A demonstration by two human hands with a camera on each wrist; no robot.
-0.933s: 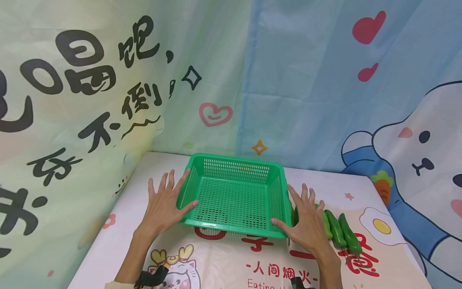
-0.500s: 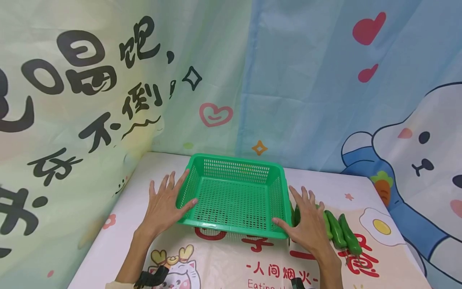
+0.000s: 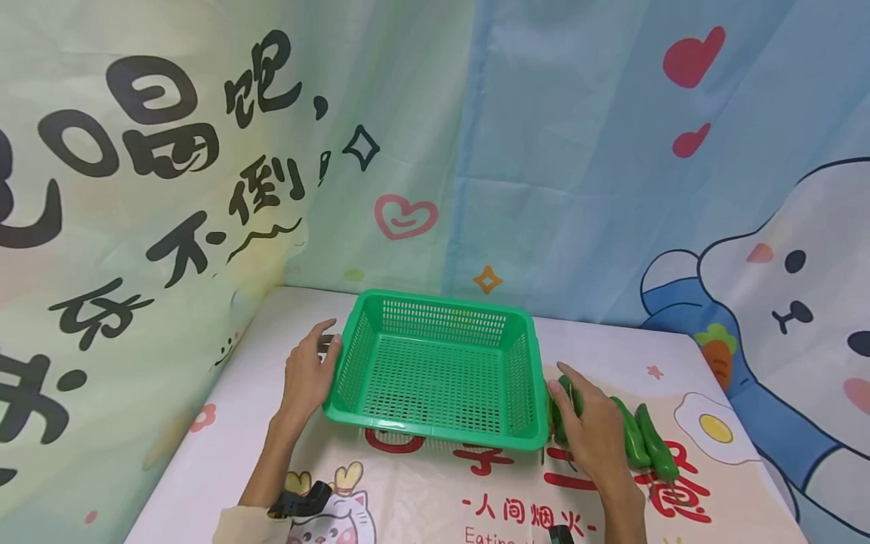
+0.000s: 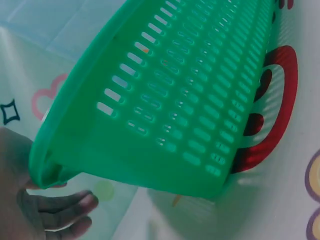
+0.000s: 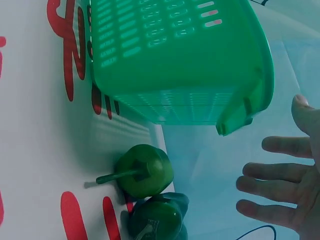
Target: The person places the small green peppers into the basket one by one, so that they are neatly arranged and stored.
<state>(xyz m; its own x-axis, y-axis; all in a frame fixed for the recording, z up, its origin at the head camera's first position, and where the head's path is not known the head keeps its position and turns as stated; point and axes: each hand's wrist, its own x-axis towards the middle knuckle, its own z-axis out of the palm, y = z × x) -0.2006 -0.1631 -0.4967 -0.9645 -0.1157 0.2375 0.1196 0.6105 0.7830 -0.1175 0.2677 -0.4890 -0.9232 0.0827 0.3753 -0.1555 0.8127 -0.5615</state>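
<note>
A green plastic basket (image 3: 435, 433) with slotted walls stands upright in the middle of the table, and I see nothing inside it. My left hand (image 3: 306, 381) is beside its left end. In the left wrist view the loosely bent fingers lie just below the rim (image 4: 42, 150); contact there is unclear. To the right of the basket, my right hand (image 3: 598, 431) hovers over green peppers (image 3: 632, 438), partly covering them. Its fingers are extended and apart in the right wrist view, clear of the basket wall (image 5: 180, 75) and of a pepper (image 5: 145, 172).
Another green pepper (image 3: 655, 446) lies at the right of the group. A printed cloth (image 3: 408, 499) covers the table. Printed curtains (image 3: 557, 189) hang close behind and at the left of it.
Both hands have drawn away from over the basket's rim to its outer sides and turned. The left fingers have bent, and the right hand has shifted slightly right and lower. The basket stays about where it was.
</note>
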